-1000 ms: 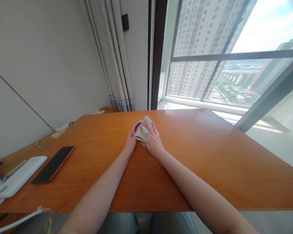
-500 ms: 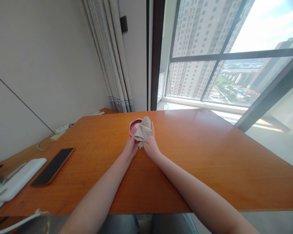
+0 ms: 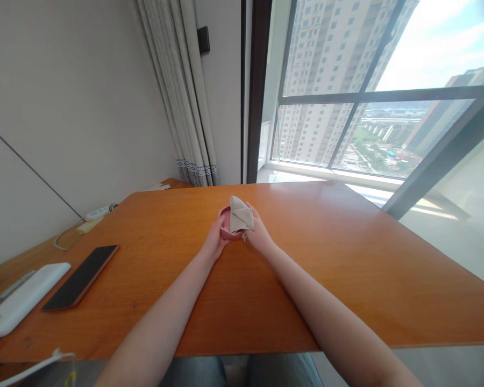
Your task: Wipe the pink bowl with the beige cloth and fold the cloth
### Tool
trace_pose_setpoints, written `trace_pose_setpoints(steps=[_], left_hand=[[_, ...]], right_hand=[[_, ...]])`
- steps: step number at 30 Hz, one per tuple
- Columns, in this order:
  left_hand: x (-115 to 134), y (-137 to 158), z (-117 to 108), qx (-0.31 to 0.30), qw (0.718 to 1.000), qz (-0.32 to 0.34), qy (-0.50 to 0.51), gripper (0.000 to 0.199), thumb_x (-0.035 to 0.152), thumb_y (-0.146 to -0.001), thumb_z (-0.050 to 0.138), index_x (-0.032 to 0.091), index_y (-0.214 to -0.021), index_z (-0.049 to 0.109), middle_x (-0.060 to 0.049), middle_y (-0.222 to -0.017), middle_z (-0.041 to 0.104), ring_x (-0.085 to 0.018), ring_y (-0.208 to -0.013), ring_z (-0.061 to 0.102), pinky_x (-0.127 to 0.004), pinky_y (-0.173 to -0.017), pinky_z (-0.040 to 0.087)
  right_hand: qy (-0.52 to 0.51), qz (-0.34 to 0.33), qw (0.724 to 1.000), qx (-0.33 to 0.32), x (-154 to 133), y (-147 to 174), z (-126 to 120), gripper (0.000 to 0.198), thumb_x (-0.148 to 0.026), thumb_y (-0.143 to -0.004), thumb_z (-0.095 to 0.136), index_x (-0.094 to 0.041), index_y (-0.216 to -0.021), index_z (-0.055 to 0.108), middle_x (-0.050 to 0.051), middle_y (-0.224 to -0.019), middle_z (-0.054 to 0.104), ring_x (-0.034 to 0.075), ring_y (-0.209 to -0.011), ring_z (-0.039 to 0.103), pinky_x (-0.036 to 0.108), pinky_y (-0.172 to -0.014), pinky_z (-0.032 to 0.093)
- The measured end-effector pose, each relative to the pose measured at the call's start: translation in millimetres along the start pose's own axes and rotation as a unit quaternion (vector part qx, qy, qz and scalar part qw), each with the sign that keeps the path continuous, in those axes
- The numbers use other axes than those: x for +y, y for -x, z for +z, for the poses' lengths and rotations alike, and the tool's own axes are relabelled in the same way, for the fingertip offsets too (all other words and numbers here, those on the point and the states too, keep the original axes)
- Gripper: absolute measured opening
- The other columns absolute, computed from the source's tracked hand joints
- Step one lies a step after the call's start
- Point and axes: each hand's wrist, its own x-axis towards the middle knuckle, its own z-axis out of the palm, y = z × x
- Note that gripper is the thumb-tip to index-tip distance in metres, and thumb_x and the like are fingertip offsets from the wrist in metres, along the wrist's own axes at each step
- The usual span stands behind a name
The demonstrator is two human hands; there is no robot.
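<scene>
A small pink bowl point(image 3: 225, 230) is held over the middle of the wooden table, its hollow side partly facing me. My left hand point(image 3: 214, 238) grips its left and lower rim, thumb at the edge. A beige cloth point(image 3: 241, 216), folded and bunched, covers the bowl's right side. My right hand point(image 3: 259, 232) is closed on that cloth and presses it against the bowl. The fingers behind the cloth are mostly hidden.
On the left of the wooden table point(image 3: 347, 258) lie a black phone point(image 3: 80, 277) and a white flat device point(image 3: 28, 295). A white cable point(image 3: 32, 368) hangs at the near left edge. A power strip point(image 3: 98, 213) sits by the wall.
The bowl has turned and shifted slightly right and nearer, with my left hand now further along its side. The cloth and my right hand have moved a little to the right.
</scene>
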Motion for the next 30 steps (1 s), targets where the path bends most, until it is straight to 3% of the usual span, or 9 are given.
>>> trace_pose_setpoints(steps=[4,8,11,15,19,22,25,27,30], left_hand=[[-2,0,1,-0.061,0.994,0.054,0.077,0.051,0.038,-0.08,0.062,0.02,-0.127,0.051,-0.009,-0.118,0.064,-0.023,-0.109,0.06,-0.035,-0.09,0.05],[0,8,6,-0.154,0.985,0.029,0.068,0.052,0.037,-0.08,0.064,0.018,-0.127,0.052,-0.01,-0.129,0.057,-0.024,-0.12,0.052,-0.038,-0.1,0.044],[1,12,7,-0.167,0.985,-0.015,0.051,0.051,0.048,-0.084,0.055,0.017,-0.124,0.055,-0.012,-0.129,0.057,-0.027,-0.121,0.051,-0.04,-0.1,0.044],[-2,8,5,-0.083,0.996,-0.038,-0.002,0.04,0.036,-0.081,0.062,0.014,-0.114,0.061,-0.012,-0.116,0.065,-0.025,-0.109,0.059,-0.038,-0.093,0.049],[-2,0,4,-0.025,0.998,0.028,0.045,0.037,0.032,-0.08,0.062,0.017,-0.114,0.061,-0.008,-0.118,0.064,-0.023,-0.112,0.058,-0.035,-0.093,0.049],[3,2,7,-0.044,0.991,0.099,0.082,0.04,0.033,-0.081,0.06,0.02,-0.119,0.058,-0.006,-0.123,0.061,-0.022,-0.119,0.053,-0.033,-0.097,0.046],[7,9,13,-0.091,0.983,0.137,0.087,0.044,0.033,-0.081,0.061,0.024,-0.124,0.055,-0.005,-0.13,0.057,-0.022,-0.124,0.048,-0.033,-0.101,0.042],[8,13,16,-0.135,0.98,0.115,0.091,0.046,0.038,-0.083,0.058,0.026,-0.128,0.052,-0.005,-0.134,0.053,-0.023,-0.127,0.045,-0.036,-0.103,0.041],[7,15,15,-0.147,0.985,0.034,0.088,0.051,0.052,-0.085,0.049,0.023,-0.127,0.053,-0.008,-0.134,0.053,-0.025,-0.128,0.044,-0.04,-0.102,0.041]], right_hand=[[0.007,0.024,0.999,0.046,-5,14,29,0.047,-0.022,-0.079,0.054,-0.025,-0.126,0.055,0.002,-0.153,0.02,0.025,-0.142,0.013,0.041,-0.114,0.022],[-0.015,0.048,0.989,0.139,-6,9,16,0.037,-0.021,-0.082,0.048,-0.022,-0.117,0.06,0.006,-0.135,0.049,0.024,-0.128,0.041,0.04,-0.109,0.032],[-0.017,0.017,0.997,0.074,-1,-3,-12,0.03,-0.02,-0.078,0.05,-0.023,-0.102,0.068,0.004,-0.119,0.061,0.023,-0.113,0.054,0.038,-0.1,0.041],[0.022,-0.024,0.998,-0.054,3,-10,-29,0.032,-0.016,-0.074,0.053,-0.026,-0.098,0.071,0.001,-0.117,0.064,0.023,-0.115,0.054,0.039,-0.102,0.04],[0.044,-0.013,0.998,-0.043,-1,-1,-9,0.044,-0.022,-0.08,0.053,-0.028,-0.123,0.058,0.001,-0.143,0.041,0.024,-0.138,0.027,0.041,-0.111,0.029],[0.027,-0.003,0.999,-0.038,-6,11,13,0.052,-0.029,-0.084,0.053,-0.029,-0.135,0.045,-0.002,-0.155,0.014,0.024,-0.143,0.011,0.041,-0.114,0.025],[0.023,0.011,1.0,-0.016,-11,18,26,0.054,-0.032,-0.084,0.054,-0.03,-0.137,0.043,-0.003,-0.156,0.0,0.026,-0.143,0.01,0.042,-0.114,0.022],[0.031,0.016,0.999,0.04,-13,18,24,0.049,-0.03,-0.084,0.052,-0.028,-0.133,0.048,-0.001,-0.156,0.006,0.025,-0.142,0.014,0.041,-0.115,0.02],[0.039,-0.002,0.994,0.102,-12,11,6,0.045,-0.019,-0.078,0.052,-0.023,-0.123,0.057,0.005,-0.146,0.033,0.024,-0.135,0.031,0.04,-0.113,0.025]])
